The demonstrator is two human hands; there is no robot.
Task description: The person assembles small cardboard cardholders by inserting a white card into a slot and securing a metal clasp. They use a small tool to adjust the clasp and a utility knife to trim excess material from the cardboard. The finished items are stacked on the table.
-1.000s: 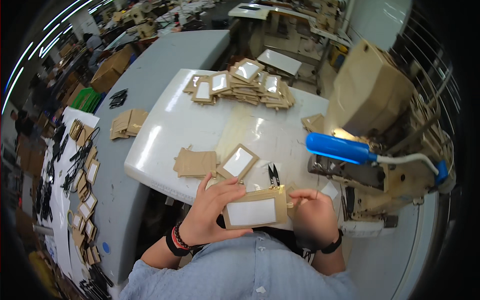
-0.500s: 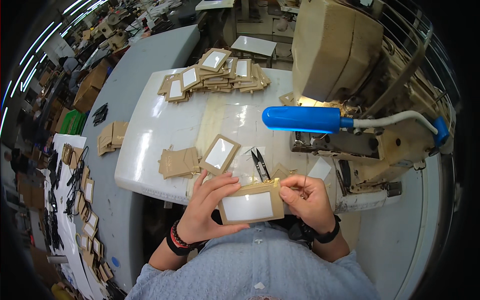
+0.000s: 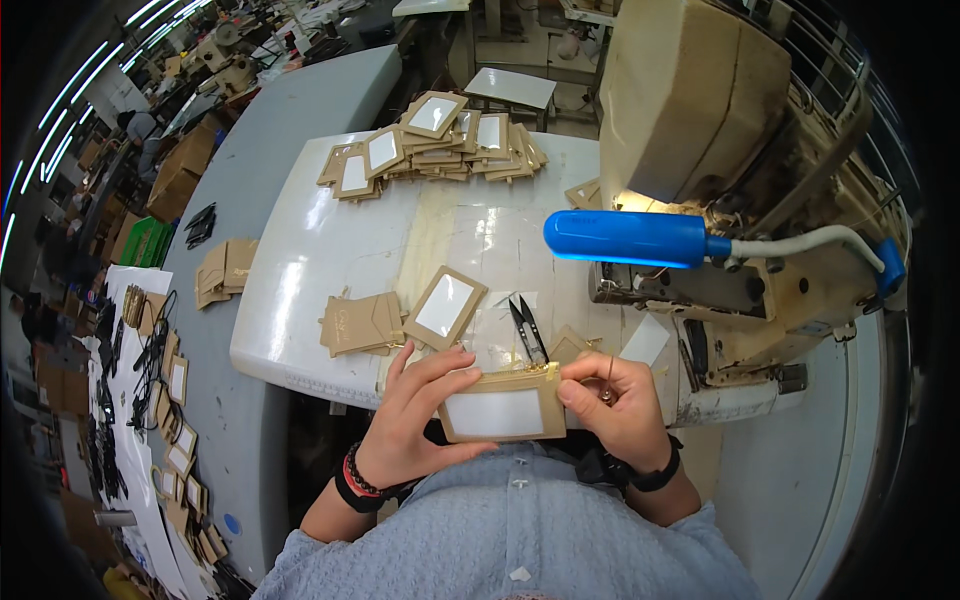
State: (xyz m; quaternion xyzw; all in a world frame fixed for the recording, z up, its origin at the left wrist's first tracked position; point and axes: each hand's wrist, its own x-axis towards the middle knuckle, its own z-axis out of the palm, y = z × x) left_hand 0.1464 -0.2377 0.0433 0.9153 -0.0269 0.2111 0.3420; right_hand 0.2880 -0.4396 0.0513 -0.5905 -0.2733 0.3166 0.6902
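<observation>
A tan card holder [image 3: 500,414] with a clear window and a gold zipper along its upper edge is held in front of my shirt. My left hand [image 3: 410,412] grips its left side, fingers over the upper corner and thumb along the bottom. At the zipper's right end, my right hand [image 3: 622,408] pinches the corner between thumb and forefinger. Black thread snips [image 3: 528,328] lie just beyond it on the white table [image 3: 290,290]. Close by are another windowed card holder [image 3: 445,308] and a small stack of tan card holders [image 3: 362,325].
A sewing machine [image 3: 690,100] stands at the right, with a blue lamp [image 3: 625,238] on a bent white arm in front of it. A pile of card holders [image 3: 430,152] covers the table's far side. More pieces lie on the grey side table [image 3: 330,100] at left.
The view has shifted slightly, so the machine and lamp appear a little farther right. Both hands keep their hold on the card holder, whose upper edge has tipped slightly.
</observation>
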